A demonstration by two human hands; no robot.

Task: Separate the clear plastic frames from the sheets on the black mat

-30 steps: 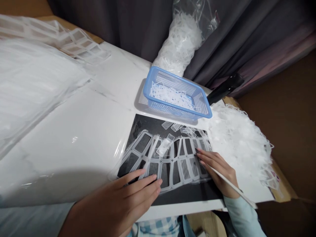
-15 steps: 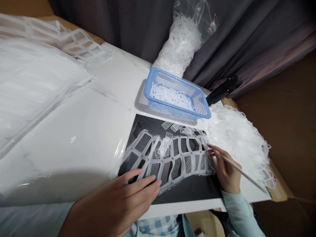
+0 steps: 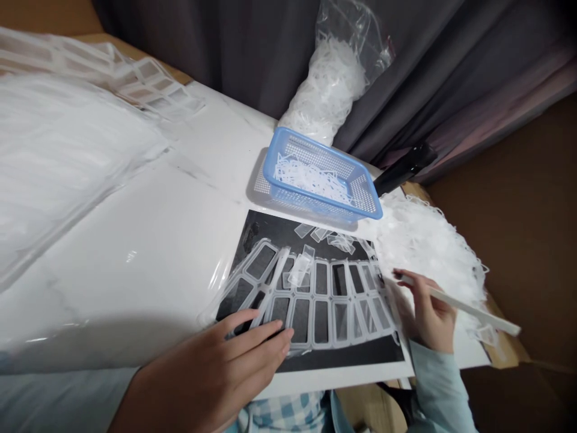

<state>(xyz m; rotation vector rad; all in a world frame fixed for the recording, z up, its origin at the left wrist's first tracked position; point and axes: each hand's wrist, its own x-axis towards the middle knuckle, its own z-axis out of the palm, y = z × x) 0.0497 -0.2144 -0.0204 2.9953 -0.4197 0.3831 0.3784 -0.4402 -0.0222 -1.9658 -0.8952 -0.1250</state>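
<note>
Head view: left hand, fingers open, lying flat on clear plastic frame sheet; right hand closed on white stick, just beside sheet's right edge. Sheet lies on black mat; blue mesh basket just beyond mat's far edge.

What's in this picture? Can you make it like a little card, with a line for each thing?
left hand: the left hand rests on a clear plastic frame sheet
right hand: the right hand holds a white stick
under the sheet: a black mat
on the mat: loose clear plastic rectangles
basket: a blue mesh basket with white plastic scraps
beside the mat: a pile of white plastic scraps
</note>
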